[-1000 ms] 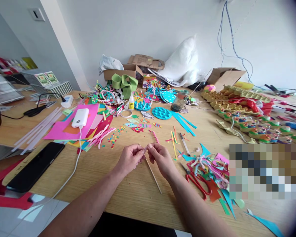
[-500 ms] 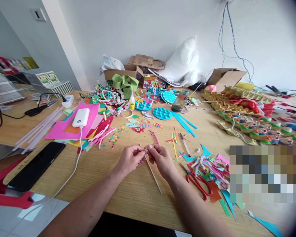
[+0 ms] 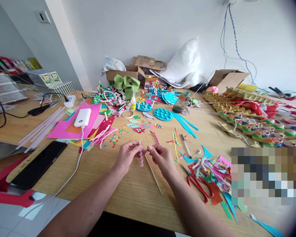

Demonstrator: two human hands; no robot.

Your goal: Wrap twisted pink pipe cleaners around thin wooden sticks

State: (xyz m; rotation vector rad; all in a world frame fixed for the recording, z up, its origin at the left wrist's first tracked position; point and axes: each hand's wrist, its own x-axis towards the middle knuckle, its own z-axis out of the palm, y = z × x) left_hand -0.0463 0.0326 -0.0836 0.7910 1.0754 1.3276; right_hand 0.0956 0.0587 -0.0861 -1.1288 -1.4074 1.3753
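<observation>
A pale pink pipe cleaner wound into a spiral (image 3: 141, 159) hangs from my left hand (image 3: 127, 157), pinched between thumb and fingers. Just to its right, my right hand (image 3: 162, 159) is closed in a pinch; what its fingertips hold, if anything, is too small to make out. A thin wooden stick (image 3: 153, 175) lies on the table below and between the hands. Beyond them rests another pink coil (image 3: 156, 137). Several decorated paper fish (image 3: 146, 126) lie farther back, near a blue scalloped disc (image 3: 163, 114).
Red-handled scissors (image 3: 199, 186) and colourful scraps (image 3: 215, 171) lie right of my right arm, with a pen (image 3: 186, 144) above. At left are a black phone (image 3: 39, 164) and a white power bank (image 3: 82, 118) with a trailing cable. A glue bottle (image 3: 133, 103) stands farther back.
My hands have moved slightly apart from their joined pinch. The pink spiral now shows hanging from my left hand. The stick stays on the table.
</observation>
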